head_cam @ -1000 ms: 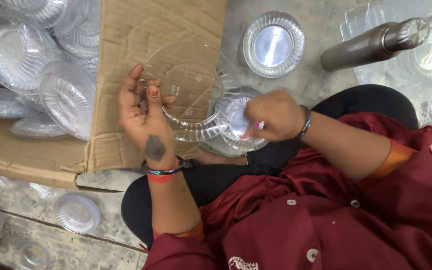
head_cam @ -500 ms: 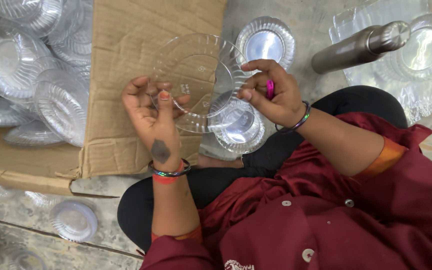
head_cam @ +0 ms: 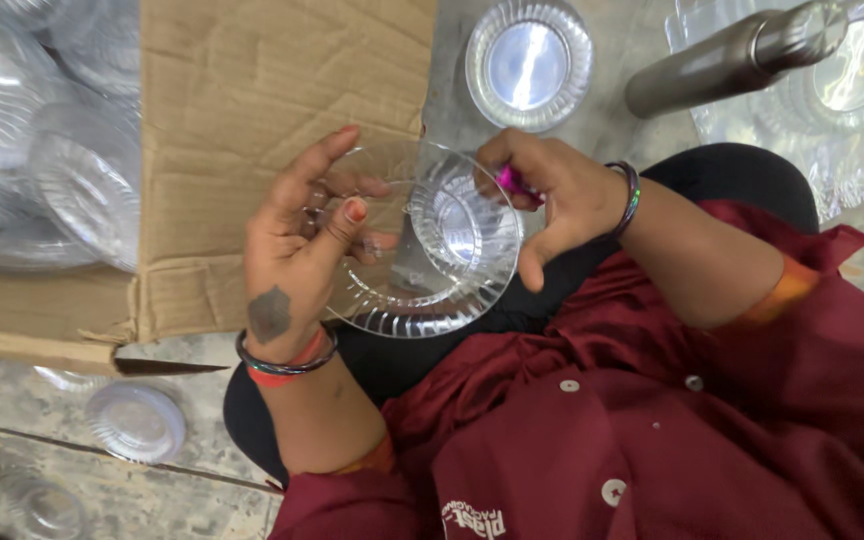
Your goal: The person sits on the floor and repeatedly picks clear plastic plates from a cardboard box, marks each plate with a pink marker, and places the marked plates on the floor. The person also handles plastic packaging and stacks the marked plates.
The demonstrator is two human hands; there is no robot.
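- Clear plastic plate point(head_cam: 392, 290), ribbed round its rim, is held over the person's lap, just off the near edge of the cardboard flap point(head_cam: 252, 120).
- Left hand point(head_cam: 302, 240) grips the plate's left rim, thumb pressed on top and fingers spread behind the clear plastic.
- Right hand point(head_cam: 552, 195) is closed on a small pink object point(head_cam: 512, 182), too hidden to identify, and touches a smaller clear ribbed dish point(head_cam: 462, 215) sitting against the plate's right side.
- Both hands are close together, joined by the plate and dish.
- Heaped clear plates point(head_cam: 42, 150) lie in the cardboard box, at the flap's far left edge.
- A stack of clear dishes point(head_cam: 529, 62) stands on the floor beyond the right hand, with a steel bottle point(head_cam: 732, 55) lying near it, to its right.
- One more clear dish point(head_cam: 137, 422) lies on the floor by the left forearm.
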